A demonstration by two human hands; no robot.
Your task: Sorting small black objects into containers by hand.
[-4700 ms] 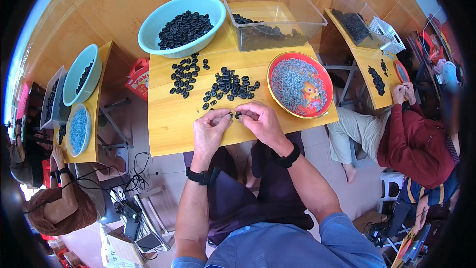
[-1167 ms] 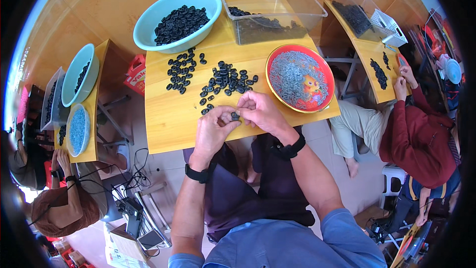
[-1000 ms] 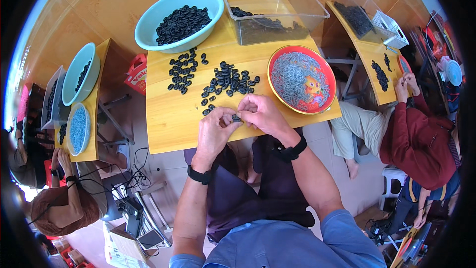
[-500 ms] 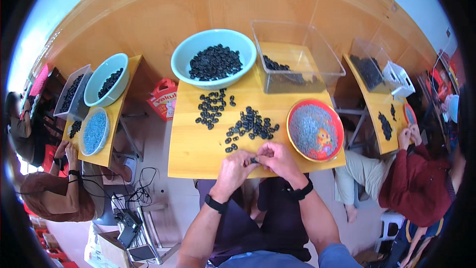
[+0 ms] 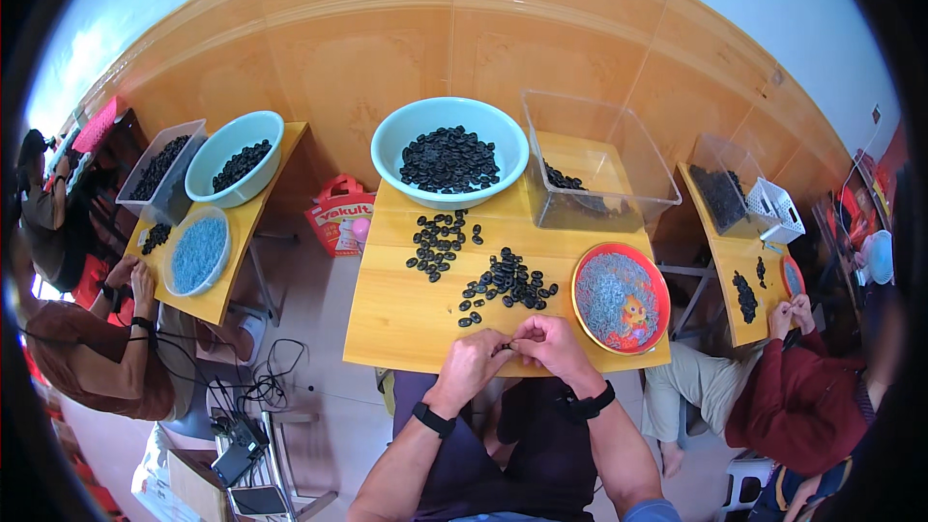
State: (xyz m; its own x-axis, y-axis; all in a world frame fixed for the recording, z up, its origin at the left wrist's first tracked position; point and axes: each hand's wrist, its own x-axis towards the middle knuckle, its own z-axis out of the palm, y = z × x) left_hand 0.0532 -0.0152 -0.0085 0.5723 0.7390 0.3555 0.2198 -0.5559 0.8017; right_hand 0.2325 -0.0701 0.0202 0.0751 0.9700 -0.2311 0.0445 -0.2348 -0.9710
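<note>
At the front edge of the table, my left hand (image 5: 469,365) and my right hand (image 5: 553,350) meet fingertip to fingertip. Both pinch one small black oval piece (image 5: 508,346), mostly hidden by the fingers. Just beyond them lies a loose heap of black oval pieces (image 5: 512,280), some showing two holes. A second cluster of black ovals (image 5: 435,244) is farther back to the left. To the right of my right hand stands a red round tray (image 5: 658,302) holding many tiny grey-blue parts (image 5: 609,290), too small to name.
A light-blue basin (image 5: 385,159) of black pieces and a clear plastic bin (image 5: 590,216) stand at the table's back. At side tables, a person in brown (image 5: 87,358) sits left and one in dark red (image 5: 793,391) right. Cables (image 5: 271,382) tangle on the left.
The view has tilted up, so the table and its things sit lower in the picture. My hands stay together around the small black piece.
</note>
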